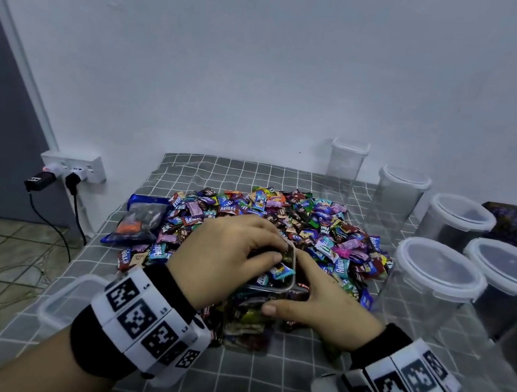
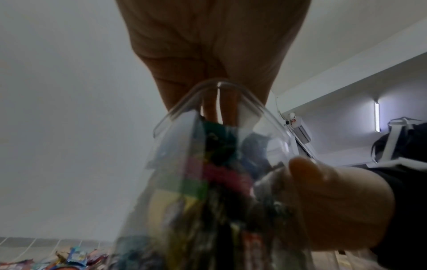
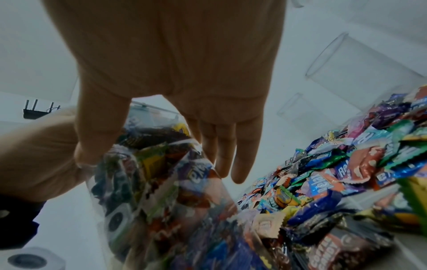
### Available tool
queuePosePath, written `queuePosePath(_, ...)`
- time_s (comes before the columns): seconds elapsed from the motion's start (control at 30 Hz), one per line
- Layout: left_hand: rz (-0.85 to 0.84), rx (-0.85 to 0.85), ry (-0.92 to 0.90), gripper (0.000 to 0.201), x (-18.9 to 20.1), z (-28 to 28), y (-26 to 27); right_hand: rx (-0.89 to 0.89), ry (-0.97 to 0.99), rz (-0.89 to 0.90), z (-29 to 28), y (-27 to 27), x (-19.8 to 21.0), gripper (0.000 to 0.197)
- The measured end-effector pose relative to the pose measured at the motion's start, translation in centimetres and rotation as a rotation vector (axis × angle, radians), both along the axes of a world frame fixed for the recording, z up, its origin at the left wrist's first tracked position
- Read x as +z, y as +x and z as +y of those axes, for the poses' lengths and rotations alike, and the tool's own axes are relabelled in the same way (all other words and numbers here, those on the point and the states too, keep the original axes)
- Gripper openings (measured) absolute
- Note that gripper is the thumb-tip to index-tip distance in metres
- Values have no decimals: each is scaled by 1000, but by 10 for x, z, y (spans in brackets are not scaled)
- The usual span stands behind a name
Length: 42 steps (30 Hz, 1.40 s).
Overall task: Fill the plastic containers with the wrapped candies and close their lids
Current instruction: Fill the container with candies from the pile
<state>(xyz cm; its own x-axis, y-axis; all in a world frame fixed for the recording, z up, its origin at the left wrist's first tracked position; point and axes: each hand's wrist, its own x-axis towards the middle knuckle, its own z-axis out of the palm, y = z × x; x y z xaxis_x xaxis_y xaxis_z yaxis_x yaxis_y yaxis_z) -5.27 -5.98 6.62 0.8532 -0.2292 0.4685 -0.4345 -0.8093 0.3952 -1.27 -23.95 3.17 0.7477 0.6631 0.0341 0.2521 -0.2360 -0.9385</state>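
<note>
A clear square container (image 1: pixel 249 326), packed with wrapped candies, stands without a lid at the near edge of the candy pile (image 1: pixel 313 225). My left hand (image 1: pixel 271 252) lies over its open top, and its fingers (image 2: pixel 227 109) reach down inside onto the candies. My right hand (image 1: pixel 303 289) holds the container (image 3: pixel 161 191) from the right. Its thumb (image 1: pixel 269 309) presses the near wall and its fingers (image 3: pixel 221 146) lie along the far wall. A clear square lid (image 1: pixel 69 297) lies on the checked cloth at the left front.
Several empty lidded containers stand along the right side, the nearest round one (image 1: pixel 433 286) close to my right hand. A blue bag (image 1: pixel 140 220) lies left of the pile. The table's left edge drops to a tiled floor, with a wall socket (image 1: pixel 73 168) and cables there.
</note>
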Motion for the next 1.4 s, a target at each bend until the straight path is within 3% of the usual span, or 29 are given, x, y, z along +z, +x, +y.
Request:
queuePosePath(0.1,47,-43,91,41,0,-5,0,-14,-32,-57,-1,0,-1,65)
queuePosePath(0.2,27,-65,6,44,2,-3,0,-24,-20,-53,-1,0,-3,65)
queuePosePath(0.33,-90,79,-101,35,5,7,-2,-20,8,-25,-1,-1,-4,63)
queuePosePath(0.47,-62,142,-40,26,7,10,-7,-16,23,-17,0,-4,-5,62)
queuePosePath(0.6,-27,83,4,41,5,5,-10,-31,64,-33,0,-7,-9,61)
queuePosePath(0.77,20,54,105,42,0,-2,-8,-76,15,-131,1,-12,-13,60)
queuePosePath(0.9,-63,64,-53,36,-5,-2,-11,-134,-93,-325,2,-16,-28,80)
queuePosePath(1.0,-111,63,-226,35,-10,3,-15,-195,-316,-448,2,-19,-48,98)
queuePosePath(1.07,-49,78,-301,46,-12,7,-17,-209,-507,-449,1,-23,-57,105)
queuePosePath(1.17,187,114,-367,79,-19,16,-18,-224,-736,-411,2,-31,-61,104)
queuePosePath(1.3,420,70,-439,119,-28,22,-21,-239,-905,-436,5,-42,-72,104)
queuePosePath(1.4,475,30,-496,122,-34,23,-23,-252,-940,-468,6,-44,-82,108)
